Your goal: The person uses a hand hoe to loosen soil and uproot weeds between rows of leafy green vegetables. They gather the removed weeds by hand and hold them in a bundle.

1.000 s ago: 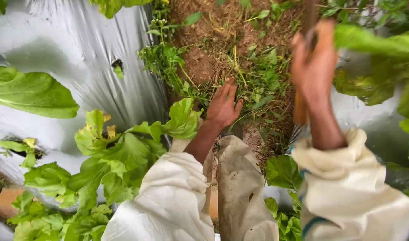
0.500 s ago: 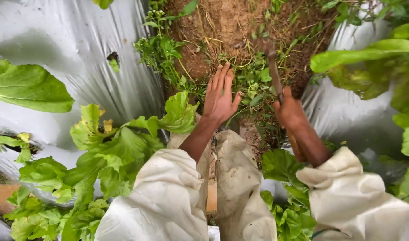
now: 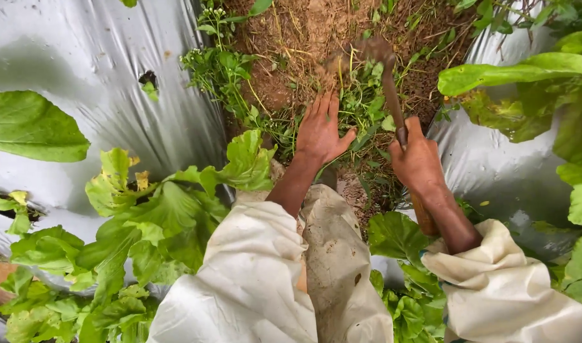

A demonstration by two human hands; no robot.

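The left hand [image 3: 321,130] is seen just above the middle of the frame, spread flat with the fingers [image 3: 323,105] lying side by side and the thumb held apart to the right. It is pressed palm-down onto a mat of small green weeds [image 3: 361,105] and nothing is pinched in it.

To its right, the right hand [image 3: 418,162] is wrapped tightly around the handle of a hand hoe [image 3: 392,101]. The dark shaft is seen running up and to the left out of the fist, and the blurred head [image 3: 367,51] is met at the brown soil [image 3: 304,38] in the upper middle of the frame, just above the left hand's fingertips. The lower end of the handle [image 3: 423,219] is seen below the wrist, beside the forearm.

Both arms are covered by loose cream sleeves [image 3: 253,273], which fill the bottom of the frame, and a pale, soil-stained trouser leg [image 3: 338,254] is seen between them.

The strip of soil and weeds is bordered on both sides by silvery plastic sheeting [image 3: 100,70]. Broad leafy green plants [image 3: 157,216] are seen growing through it at the lower left, and further large leaves [image 3: 532,67] are found at the upper right. A small hole [image 3: 148,79] is seen in the sheeting at the upper left.
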